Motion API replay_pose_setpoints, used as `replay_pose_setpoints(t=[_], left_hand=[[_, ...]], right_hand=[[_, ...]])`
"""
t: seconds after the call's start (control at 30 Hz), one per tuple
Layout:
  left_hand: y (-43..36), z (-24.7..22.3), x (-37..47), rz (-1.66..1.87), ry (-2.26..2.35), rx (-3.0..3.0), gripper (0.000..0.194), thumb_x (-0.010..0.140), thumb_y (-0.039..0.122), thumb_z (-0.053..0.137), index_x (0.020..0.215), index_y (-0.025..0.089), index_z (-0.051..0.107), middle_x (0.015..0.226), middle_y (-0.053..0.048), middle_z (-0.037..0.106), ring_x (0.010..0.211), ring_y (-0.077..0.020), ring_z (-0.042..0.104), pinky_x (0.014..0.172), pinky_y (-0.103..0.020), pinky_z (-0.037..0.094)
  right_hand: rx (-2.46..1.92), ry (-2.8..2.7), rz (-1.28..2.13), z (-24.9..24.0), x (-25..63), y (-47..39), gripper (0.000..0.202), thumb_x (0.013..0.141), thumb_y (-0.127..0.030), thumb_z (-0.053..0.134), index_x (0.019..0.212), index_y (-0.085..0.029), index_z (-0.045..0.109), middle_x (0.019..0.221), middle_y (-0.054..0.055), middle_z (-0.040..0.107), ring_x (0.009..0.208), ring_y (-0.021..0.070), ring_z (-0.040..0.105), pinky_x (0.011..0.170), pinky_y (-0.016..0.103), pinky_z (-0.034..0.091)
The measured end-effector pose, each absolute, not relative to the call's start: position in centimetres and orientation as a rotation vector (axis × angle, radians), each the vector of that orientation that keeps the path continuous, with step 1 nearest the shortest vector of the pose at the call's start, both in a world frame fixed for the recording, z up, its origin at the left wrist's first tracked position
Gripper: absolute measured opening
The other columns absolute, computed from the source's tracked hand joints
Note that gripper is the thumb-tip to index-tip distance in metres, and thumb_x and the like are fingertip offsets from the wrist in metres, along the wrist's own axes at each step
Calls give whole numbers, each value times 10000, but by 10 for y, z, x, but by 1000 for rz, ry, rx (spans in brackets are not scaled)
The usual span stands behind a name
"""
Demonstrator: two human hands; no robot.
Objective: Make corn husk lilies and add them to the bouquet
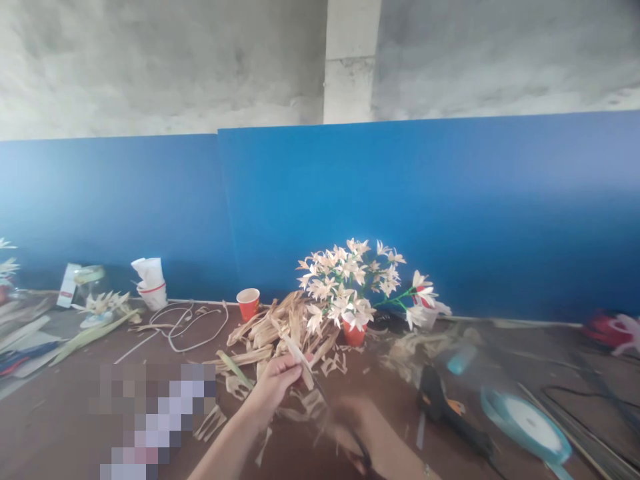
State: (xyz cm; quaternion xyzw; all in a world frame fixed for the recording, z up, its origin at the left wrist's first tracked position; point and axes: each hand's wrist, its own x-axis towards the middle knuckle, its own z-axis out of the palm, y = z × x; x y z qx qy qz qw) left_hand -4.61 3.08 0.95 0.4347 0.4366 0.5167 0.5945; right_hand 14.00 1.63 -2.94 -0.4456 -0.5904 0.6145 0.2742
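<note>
Right hand (357,427) motion-blurred, edges soft.

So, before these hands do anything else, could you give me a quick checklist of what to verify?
1. Left hand gripping the pale strip: ok
2. Right hand holding the scissors: ok, though blurred
3. Scissors clear of the left fingers: cannot tell, too blurred
4. Flowers standing in their red cup: ok
5. Glue gun out of both hands: ok
6. Glue gun switched off: cannot tell

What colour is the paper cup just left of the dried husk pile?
The paper cup is red outside, white inside; clearest in head view.
</note>
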Motion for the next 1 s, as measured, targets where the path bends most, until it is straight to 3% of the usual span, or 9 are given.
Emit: replay_pose_setpoints(t=[0.37, 0.6, 1.0], left_hand=[[37, 8, -50, 1150, 1078, 1152, 320, 617, 345, 671, 852, 135, 731, 575, -15, 621, 572, -136, 493, 588, -246, 366], [36, 10, -51, 1125, 1048, 1192, 231, 654, 315, 636, 776, 138, 721, 547, -3, 602, 561, -126, 508, 606, -236, 377], [47, -1, -58, 1274, 1238, 1171, 279, 627, 421, 659, 609, 150, 599, 471, 29, 540, 407, -81, 409, 437, -207, 282]], right_hand=[[-1178, -1649, 1682, -23, 145, 16, 383, 578, -490, 687, 734, -154, 589, 483, -58, 473, 326, 50, 379, 330, 186, 296], [-1200, -1668, 1678, -21, 149, 15, 383, 585, -467, 692, 778, -148, 607, 464, -64, 462, 331, 56, 378, 345, 193, 308], [-1200, -1688, 1697, -17, 151, 14, 356, 592, -430, 674, 778, -141, 582, 500, -62, 487, 373, 56, 433, 346, 162, 341]])
